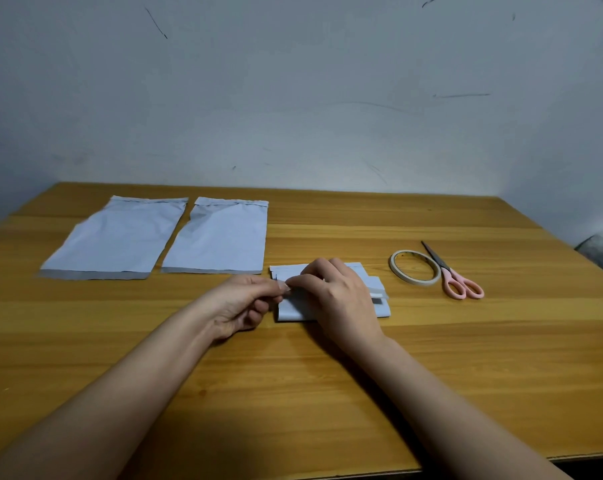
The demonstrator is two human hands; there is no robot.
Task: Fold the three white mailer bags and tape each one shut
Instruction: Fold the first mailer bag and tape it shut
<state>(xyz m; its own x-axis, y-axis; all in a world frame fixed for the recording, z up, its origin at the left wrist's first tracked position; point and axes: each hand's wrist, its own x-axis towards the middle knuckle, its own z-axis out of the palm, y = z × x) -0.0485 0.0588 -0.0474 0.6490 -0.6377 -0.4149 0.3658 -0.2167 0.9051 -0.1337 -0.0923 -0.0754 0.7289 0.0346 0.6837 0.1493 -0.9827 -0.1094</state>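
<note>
First bag, taping step: folded bag at frame centre on the table. My right hand presses it, both hands pinching what looks like tape; left hand. Next: smooth it down over the flap. Two flat bags upper left.

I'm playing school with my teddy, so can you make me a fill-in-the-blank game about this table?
1. ____ mailer bags lie flat and unfolded.
2. The scissors have ____ handles.
3. The tape roll lies right beside the ____.
4. Both hands work on the ____ bag.

Missing words: two; pink; scissors; folded
</note>
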